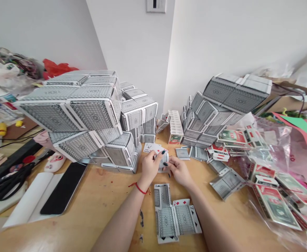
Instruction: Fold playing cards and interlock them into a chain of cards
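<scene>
My left hand [150, 166] and my right hand [179, 171] meet over the wooden table [98, 206], both pinching a small grey-backed playing card [164, 160]. A white card with red diamonds [153, 148] lies under my left fingertips. Just below my wrists, a flat joined group of grey-backed cards [173, 217] rests on the wood. Large box-like structures of interlocked grey cards rise on the left [75, 115] and on the right [211, 115], beyond my hands.
Green-and-red cards in a clear plastic bag [274, 199] fill the right side. On the left are black scissors [10, 180], a black tablet [63, 189] and a white mask [55, 162]. A white wall stands behind the table.
</scene>
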The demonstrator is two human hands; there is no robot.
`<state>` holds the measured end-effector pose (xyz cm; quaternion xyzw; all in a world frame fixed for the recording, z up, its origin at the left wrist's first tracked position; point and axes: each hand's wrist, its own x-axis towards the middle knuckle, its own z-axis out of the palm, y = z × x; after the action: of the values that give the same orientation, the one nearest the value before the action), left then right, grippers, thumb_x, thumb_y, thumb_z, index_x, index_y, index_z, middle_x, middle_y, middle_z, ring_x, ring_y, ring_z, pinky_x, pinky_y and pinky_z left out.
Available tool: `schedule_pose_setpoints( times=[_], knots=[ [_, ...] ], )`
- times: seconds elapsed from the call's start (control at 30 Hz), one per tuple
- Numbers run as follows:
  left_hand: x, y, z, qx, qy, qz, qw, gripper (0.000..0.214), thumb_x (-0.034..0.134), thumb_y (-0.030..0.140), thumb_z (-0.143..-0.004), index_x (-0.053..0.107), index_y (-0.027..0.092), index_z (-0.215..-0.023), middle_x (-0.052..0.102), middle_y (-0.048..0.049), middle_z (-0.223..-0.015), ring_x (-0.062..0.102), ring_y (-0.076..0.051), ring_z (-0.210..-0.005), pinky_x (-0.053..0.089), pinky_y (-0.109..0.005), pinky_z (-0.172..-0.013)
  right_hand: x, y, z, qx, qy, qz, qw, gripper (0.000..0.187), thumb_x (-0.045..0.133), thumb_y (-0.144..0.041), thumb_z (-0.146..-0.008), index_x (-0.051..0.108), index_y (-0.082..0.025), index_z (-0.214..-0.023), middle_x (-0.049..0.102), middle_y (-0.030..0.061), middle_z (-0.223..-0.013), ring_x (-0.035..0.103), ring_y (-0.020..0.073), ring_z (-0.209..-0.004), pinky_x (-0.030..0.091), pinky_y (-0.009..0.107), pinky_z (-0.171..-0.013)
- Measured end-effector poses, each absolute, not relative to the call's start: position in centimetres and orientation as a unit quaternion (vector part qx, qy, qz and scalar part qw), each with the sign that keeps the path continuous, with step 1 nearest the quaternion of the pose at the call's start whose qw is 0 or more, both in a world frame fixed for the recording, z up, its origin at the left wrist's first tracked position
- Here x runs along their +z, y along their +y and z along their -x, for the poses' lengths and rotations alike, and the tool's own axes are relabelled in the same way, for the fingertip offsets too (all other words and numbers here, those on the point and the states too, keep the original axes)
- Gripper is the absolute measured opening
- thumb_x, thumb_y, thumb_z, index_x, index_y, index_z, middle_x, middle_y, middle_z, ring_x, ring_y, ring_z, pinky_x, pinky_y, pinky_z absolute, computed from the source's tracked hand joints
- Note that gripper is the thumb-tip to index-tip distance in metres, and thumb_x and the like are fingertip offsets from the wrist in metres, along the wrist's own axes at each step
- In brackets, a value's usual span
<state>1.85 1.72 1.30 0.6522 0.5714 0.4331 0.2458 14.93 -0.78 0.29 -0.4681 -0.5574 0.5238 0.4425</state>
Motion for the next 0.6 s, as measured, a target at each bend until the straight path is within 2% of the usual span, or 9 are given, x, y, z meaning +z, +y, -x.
schedule_pose_setpoints(
  times=[0.17, 0.27, 0.47, 0.6],
  knots=[
    [1.1, 1.9, -1.9, 0.406, 0.614, -0.644, 0.207, 0.037, 0.038, 0.038, -0.081, 0.043, 0.016, -0.051, 0.039, 0.0032, -0.041, 0.033, -0.008, -0.04, 0.022, -0.021, -0.044, 0.2, -0.9, -14.5, 0.502, -0.578, 0.474, 0.435, 0.019, 0.048, -0.034, -0.076, 0.049, -0.019, -0.066, 0.054, -0.0027, -0.05, 0.04, 0.009, -0.038, 0.033, 0.021, -0.04],
    [1.2, 1.9, -1.8, 0.408, 0.604, -0.656, 0.197, 0.035, 0.037, 0.035, -0.082, 0.046, 0.016, -0.054, 0.044, 0.0016, -0.045, 0.037, -0.009, -0.042, 0.024, -0.022, -0.045, 0.2, -0.7, -14.7, 0.516, -0.56, 0.477, 0.44, 0.019, 0.049, -0.036, -0.075, 0.05, -0.018, -0.071, 0.058, -0.0014, -0.054, 0.04, 0.0086, -0.037, 0.033, 0.021, -0.038],
    [1.7, 1.8, -1.7, 0.39, 0.539, -0.697, 0.266, 0.03, 0.035, 0.035, -0.083, 0.047, 0.017, -0.062, 0.048, 0.0029, -0.049, 0.043, -0.009, -0.046, 0.03, -0.02, -0.048, 0.4, -0.2, -16.0, 0.517, -0.513, 0.488, 0.481, 0.023, 0.052, -0.04, -0.074, 0.05, -0.017, -0.075, 0.057, -0.0016, -0.053, 0.041, 0.0085, -0.036, 0.034, 0.021, -0.037],
    [1.5, 1.8, -1.8, 0.359, 0.541, -0.724, 0.234, 0.031, 0.037, 0.036, -0.082, 0.046, 0.017, -0.059, 0.05, 0.0026, -0.051, 0.043, -0.009, -0.046, 0.028, -0.021, -0.047, 0.4, -0.3, -16.1, 0.497, -0.519, 0.508, 0.475, 0.026, 0.052, -0.043, -0.073, 0.049, -0.017, -0.071, 0.055, -0.0013, -0.051, 0.041, 0.0085, -0.036, 0.034, 0.021, -0.036]
  ],
)
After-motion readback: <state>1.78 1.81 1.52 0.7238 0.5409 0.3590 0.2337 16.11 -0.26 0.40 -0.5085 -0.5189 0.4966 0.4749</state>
